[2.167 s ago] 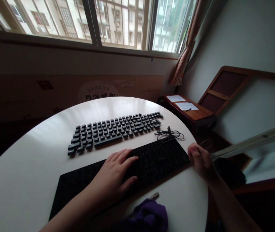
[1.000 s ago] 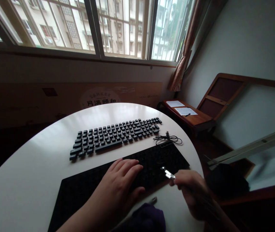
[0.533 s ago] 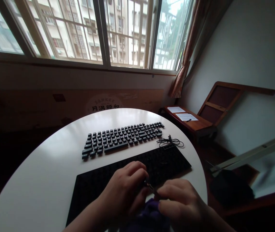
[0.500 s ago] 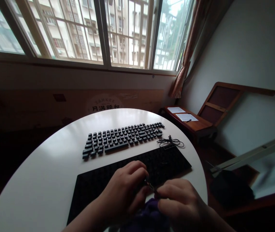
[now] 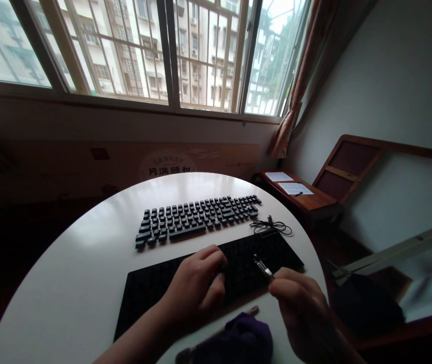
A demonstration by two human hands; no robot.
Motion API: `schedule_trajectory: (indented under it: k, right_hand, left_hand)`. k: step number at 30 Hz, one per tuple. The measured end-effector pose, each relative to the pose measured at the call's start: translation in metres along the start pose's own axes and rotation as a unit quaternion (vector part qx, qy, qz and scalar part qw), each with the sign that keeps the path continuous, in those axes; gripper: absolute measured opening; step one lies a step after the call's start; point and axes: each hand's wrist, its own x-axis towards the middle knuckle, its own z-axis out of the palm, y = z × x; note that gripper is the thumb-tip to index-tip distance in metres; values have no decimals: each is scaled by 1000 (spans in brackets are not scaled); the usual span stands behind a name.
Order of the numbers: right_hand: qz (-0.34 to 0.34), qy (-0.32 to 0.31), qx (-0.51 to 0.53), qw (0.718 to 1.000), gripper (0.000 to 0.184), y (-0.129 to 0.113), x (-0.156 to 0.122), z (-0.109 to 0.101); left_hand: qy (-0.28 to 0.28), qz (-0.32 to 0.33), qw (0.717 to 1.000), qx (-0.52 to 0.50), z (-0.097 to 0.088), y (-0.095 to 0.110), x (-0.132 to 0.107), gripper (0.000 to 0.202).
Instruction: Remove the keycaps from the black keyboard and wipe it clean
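Black keyboard base, dark keycaps, silvery tool, purple cloth (the tabletop plain white)

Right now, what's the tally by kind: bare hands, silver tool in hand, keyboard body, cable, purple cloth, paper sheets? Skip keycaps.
Bare hands: 2, left hand and right hand
Slim silver metal tool in right hand: 1
Flat black rectangular keyboard body: 1
Thin coiled black cable: 1
Crumpled purple cloth: 1
White paper sheets: 2
Total: 8

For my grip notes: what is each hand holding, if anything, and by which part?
The right hand holds a metal tool by its near end. The left hand is curled; whether it holds anything cannot be told.
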Motion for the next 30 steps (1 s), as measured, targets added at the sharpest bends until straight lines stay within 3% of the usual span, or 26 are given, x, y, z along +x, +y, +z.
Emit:
schedule_trajectory:
  k: [5,9,17,25,28,30]
  right_hand:
    - [-4,-24,-83,996,26,2,7,-1]
    - [-69,-80,-26,994,31,5,10,4]
    - [-81,-96,-22,992,21,12,15,12]
    - [-34,-156,9,987,15,10,20,11]
    - [-10,-149,17,989,17,29,24,0]
    - [18,-119,1,993,16,58,33,-13]
  left_hand:
    - [-89,23,996,-12,1,3,0,8]
    - [-135,23,991,-12,5,5,-1,13]
    - [-159,15,987,-22,2,6,0,20]
    - [-171,0,985,13,8,2,-1,28]
    - [-153,-24,987,54,7,-1,-2,30]
    - [-147,-48,984,83,1,-4,-1,30]
